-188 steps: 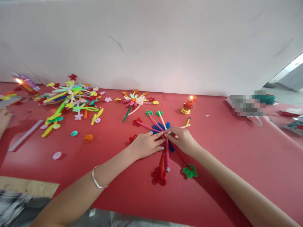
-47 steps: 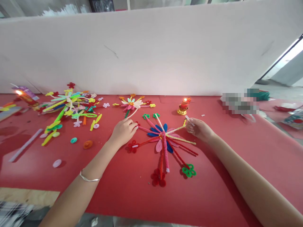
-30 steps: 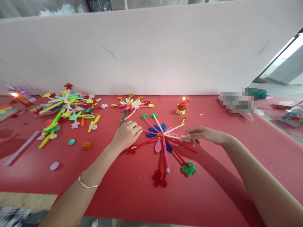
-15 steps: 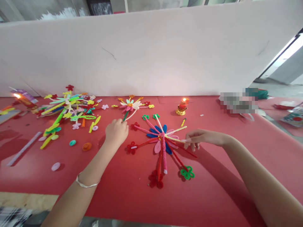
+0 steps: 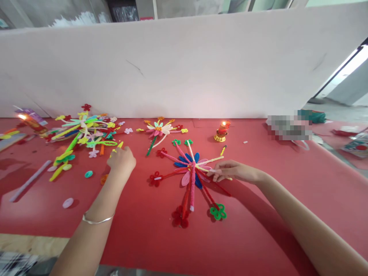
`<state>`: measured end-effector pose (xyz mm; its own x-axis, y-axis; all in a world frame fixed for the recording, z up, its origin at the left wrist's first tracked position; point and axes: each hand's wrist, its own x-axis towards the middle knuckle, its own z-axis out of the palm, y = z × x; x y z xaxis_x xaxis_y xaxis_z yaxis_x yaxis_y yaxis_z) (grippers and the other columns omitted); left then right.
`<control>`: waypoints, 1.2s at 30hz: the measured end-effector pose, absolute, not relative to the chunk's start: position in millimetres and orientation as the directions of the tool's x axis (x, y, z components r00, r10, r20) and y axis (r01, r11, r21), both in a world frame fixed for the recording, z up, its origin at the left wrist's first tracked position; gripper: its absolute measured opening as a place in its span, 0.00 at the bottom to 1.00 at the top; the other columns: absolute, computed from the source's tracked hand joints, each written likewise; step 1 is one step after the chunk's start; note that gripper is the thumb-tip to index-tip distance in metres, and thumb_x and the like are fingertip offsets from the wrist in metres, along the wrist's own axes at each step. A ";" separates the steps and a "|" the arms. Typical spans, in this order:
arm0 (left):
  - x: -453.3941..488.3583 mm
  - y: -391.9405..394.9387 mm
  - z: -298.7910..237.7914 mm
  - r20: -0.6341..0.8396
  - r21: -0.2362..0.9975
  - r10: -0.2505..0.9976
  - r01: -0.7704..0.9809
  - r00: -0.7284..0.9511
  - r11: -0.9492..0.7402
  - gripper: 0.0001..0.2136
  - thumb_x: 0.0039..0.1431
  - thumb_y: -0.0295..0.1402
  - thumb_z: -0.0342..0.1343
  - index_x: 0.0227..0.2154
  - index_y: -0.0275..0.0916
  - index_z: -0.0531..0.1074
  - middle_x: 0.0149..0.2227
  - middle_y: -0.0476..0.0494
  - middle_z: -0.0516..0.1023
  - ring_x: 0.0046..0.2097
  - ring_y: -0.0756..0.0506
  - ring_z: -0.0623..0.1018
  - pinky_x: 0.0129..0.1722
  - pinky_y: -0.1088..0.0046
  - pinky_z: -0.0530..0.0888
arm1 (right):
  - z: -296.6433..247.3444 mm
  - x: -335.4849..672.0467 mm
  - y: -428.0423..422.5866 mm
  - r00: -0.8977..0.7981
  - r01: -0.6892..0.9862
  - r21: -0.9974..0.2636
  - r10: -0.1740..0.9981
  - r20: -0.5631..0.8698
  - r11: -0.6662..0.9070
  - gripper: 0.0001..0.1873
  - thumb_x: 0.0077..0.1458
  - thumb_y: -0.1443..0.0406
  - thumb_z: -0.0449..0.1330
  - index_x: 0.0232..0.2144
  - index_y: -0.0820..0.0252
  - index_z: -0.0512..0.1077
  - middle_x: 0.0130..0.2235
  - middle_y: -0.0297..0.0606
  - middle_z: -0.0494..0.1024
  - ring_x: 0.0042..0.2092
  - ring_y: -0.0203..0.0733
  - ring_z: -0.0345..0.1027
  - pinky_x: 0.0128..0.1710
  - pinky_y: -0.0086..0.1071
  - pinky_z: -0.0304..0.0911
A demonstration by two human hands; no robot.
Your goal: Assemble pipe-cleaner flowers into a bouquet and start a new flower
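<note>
A pipe-cleaner flower (image 5: 191,170) with blue and pink petals, a pink wrapped stem and red and green curled ends lies on the red table (image 5: 258,214). My right hand (image 5: 230,171) rests at the flower's right side, fingers pinched on a small white stick by its centre. My left hand (image 5: 121,160) has reached out to the left, fingers curled, at a yellow pipe-cleaner piece (image 5: 116,148) beside the pile of coloured pipe cleaners (image 5: 83,128). What its fingers hold is hidden. A silver bangle sits on my left wrist.
A lit red candle in a gold holder (image 5: 222,131) burns behind the flower. A second finished flower (image 5: 158,129) lies at the back. Small coiled pieces (image 5: 88,174) and a lilac strip (image 5: 28,181) lie left. Another flame (image 5: 27,119) burns far left. A white board (image 5: 184,69) walls the back.
My left hand left the flower and moved left to the yellow piece by the pile. My right hand slid closer to the flower's centre with the white stick.
</note>
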<state>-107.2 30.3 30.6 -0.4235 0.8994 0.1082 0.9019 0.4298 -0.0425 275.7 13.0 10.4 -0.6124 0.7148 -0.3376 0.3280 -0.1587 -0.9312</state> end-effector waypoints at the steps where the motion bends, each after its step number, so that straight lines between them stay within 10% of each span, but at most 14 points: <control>1: -111.8 31.8 30.7 0.102 -0.025 0.878 0.881 -0.468 0.473 0.20 0.51 0.28 0.49 0.48 0.32 0.67 0.50 0.19 0.66 0.51 0.26 0.68 0.36 0.50 0.70 | 9.3 273.5 12.6 -0.610 0.313 -0.935 0.720 -0.331 -0.164 0.16 0.49 0.54 0.61 0.34 0.59 0.76 0.35 0.41 0.78 0.40 0.44 0.71 0.34 0.32 0.62; 8: -142.8 40.2 30.0 0.028 0.011 0.765 0.765 -0.644 0.644 0.22 0.54 0.29 0.47 0.53 0.29 0.62 0.54 0.19 0.63 0.54 0.25 0.65 0.38 0.51 0.69 | 0.5 259.5 11.2 -0.623 0.067 -0.968 0.748 -0.230 -0.242 0.16 0.43 0.55 0.65 0.31 0.61 0.76 0.40 0.43 0.78 0.41 0.42 0.71 0.47 0.37 0.63; 15: -175.1 37.2 34.9 0.020 0.022 0.731 0.732 -0.682 0.681 0.25 0.57 0.40 0.47 0.53 0.27 0.59 0.56 0.22 0.59 0.55 0.25 0.61 0.40 0.49 0.67 | -11.2 262.3 15.7 -0.632 -0.001 -0.970 0.752 -0.187 -0.242 0.14 0.46 0.57 0.64 0.31 0.62 0.76 0.35 0.42 0.78 0.40 0.43 0.72 0.46 0.39 0.65; 28: -207.4 27.8 31.8 0.023 0.104 0.818 0.815 -0.574 0.570 0.20 0.57 0.32 0.44 0.52 0.31 0.62 0.58 0.28 0.57 0.56 0.28 0.59 0.48 0.46 0.61 | -14.3 266.1 16.1 -0.620 -0.020 -0.962 0.758 -0.202 -0.273 0.13 0.48 0.58 0.64 0.30 0.63 0.75 0.35 0.41 0.77 0.35 0.38 0.72 0.39 0.31 0.66; 36: -268.9 2.6 19.6 0.096 0.263 0.514 0.519 -0.853 0.813 0.35 0.54 0.45 0.48 0.59 0.24 0.50 0.63 0.19 0.43 0.60 0.24 0.50 0.48 0.43 0.60 | -17.9 267.0 18.4 -0.621 -0.015 -0.964 0.758 -0.200 -0.267 0.12 0.49 0.57 0.63 0.29 0.61 0.75 0.33 0.40 0.77 0.36 0.38 0.70 0.39 0.32 0.65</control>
<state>-268.9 2.6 19.6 -0.8527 0.5135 0.0957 0.5192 0.8130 0.2635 267.0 18.4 -17.9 -0.6207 0.7582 -0.1999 -0.0154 -0.2667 -0.9637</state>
